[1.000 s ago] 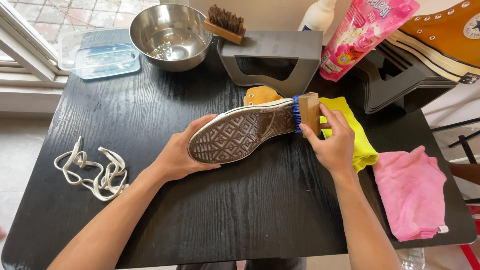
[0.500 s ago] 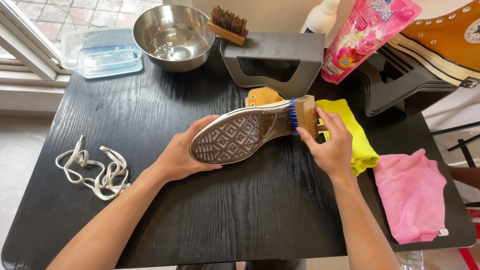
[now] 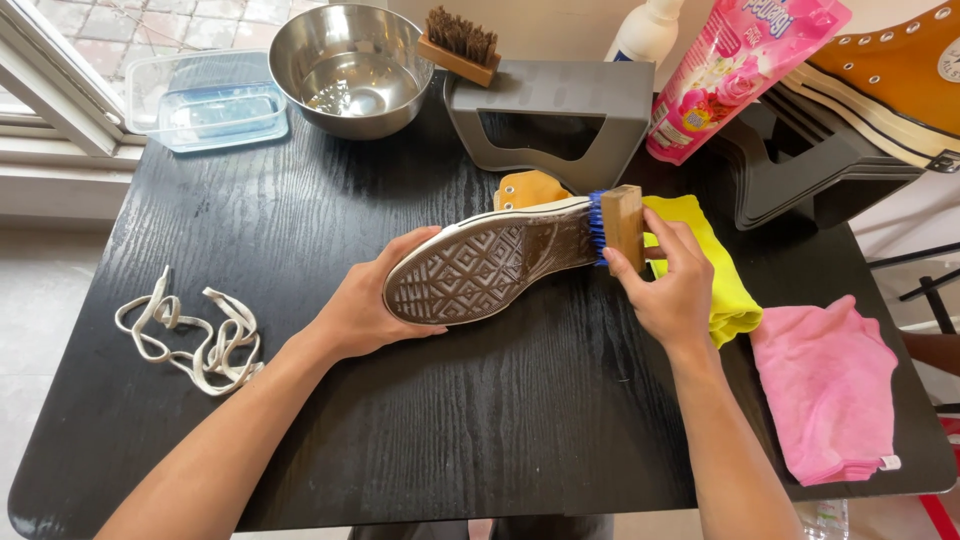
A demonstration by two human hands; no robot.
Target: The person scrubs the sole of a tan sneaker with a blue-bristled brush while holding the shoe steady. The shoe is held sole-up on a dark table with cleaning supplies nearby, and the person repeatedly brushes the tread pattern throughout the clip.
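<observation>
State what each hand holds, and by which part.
Left hand grips the shoe at its toe end; right hand holds the brush by its wooden block.

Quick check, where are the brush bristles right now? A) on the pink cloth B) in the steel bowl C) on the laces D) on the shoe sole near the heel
D: the right hand presses the blue-bristled brush against the heel end of the shoe sole, while the left hand holds the toe end.

I count two hands point(image 3: 365, 310) | two shoes point(image 3: 480, 265) | two brushes point(image 3: 620, 225) | two cloths point(image 3: 830, 390) | one bowl point(image 3: 350, 65) | one plastic tub point(image 3: 205, 100) | one lace tangle point(image 3: 190, 340) | one pink pouch point(image 3: 740, 70)
</observation>
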